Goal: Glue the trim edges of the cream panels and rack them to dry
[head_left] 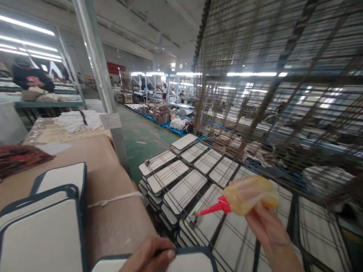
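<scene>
My right hand (265, 223) grips a squeeze bottle (246, 194) of yellowish liquid with a red pointed nozzle. The bottle lies tilted on its side, nozzle toward the left, above a wire rack (195, 196) of white panels with dark edges. At the bottom, my left hand (153, 254) pinches the dark upper edge of a similar white panel (193, 262). Its thumb and fingers are closed on that rim, and the panel's lower part is cut off by the frame.
More dark-edged panels (42, 234) are stacked on the brown-covered table (119, 223) at left. A metal post (96, 56) stands beside the table. A tall wire mesh frame (255, 94) rises at right. Beyond are a green floor aisle (136, 138) and a person (31, 77) at another table.
</scene>
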`<action>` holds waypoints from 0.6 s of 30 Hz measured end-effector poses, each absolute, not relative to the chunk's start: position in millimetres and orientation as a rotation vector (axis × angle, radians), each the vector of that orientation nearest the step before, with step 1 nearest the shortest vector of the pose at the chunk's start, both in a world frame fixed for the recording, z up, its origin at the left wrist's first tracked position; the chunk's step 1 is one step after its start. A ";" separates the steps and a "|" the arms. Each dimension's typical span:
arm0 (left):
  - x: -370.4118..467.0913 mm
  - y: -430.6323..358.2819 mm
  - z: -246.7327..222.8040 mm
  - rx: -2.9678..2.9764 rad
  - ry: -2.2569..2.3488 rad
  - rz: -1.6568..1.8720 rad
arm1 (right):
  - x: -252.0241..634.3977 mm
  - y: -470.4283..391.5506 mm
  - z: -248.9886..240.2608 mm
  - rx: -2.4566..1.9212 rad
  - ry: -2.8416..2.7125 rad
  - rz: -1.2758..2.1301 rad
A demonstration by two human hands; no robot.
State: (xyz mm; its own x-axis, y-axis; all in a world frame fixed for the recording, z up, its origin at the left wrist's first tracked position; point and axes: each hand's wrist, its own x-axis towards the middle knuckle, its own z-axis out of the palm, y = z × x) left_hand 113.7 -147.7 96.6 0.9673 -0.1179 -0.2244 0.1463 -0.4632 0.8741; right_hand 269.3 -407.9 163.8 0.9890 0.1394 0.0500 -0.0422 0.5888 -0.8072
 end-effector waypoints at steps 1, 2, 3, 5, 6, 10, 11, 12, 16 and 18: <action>123.3 -154.1 99.6 2.078 -0.041 -0.281 | 272.5 -415.9 171.0 -0.959 -0.150 0.101; 133.6 -159.5 105.3 2.119 -0.121 -0.253 | 275.6 -423.2 178.9 -0.983 -0.189 0.099; 144.2 -163.3 113.5 2.156 -0.205 -0.219 | 278.5 -429.7 187.0 -1.003 -0.227 0.094; 163.7 -165.2 134.3 2.232 -0.343 -0.140 | 283.9 -440.0 202.0 -1.041 -0.303 0.123; 171.8 -163.6 145.7 2.270 -0.401 -0.114 | 286.4 -443.4 207.9 -1.055 -0.334 0.154; 192.3 -152.2 187.8 2.340 -0.579 -0.170 | 296.7 -442.2 219.4 -1.106 -0.430 0.230; 195.6 -150.2 196.5 2.340 -0.614 -0.203 | 299.1 -438.5 220.2 -1.110 -0.450 0.223; 198.9 -148.7 204.3 2.337 -0.646 -0.240 | 301.3 -434.0 220.7 -1.106 -0.470 0.221; 211.9 -145.0 226.4 2.261 -0.727 -0.403 | 304.8 -415.1 221.7 -1.067 -0.510 0.303; 217.7 -141.3 232.4 2.196 -0.734 -0.462 | 304.6 -407.5 220.7 -1.062 -0.484 0.311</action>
State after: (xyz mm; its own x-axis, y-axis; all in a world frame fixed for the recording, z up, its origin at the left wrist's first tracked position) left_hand 217.7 -141.3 232.4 0.7694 -0.6320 -0.0928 -0.3567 -0.5455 0.7584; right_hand 304.6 -407.5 220.7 0.8536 0.4679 0.2289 -0.0133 0.4589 -0.8884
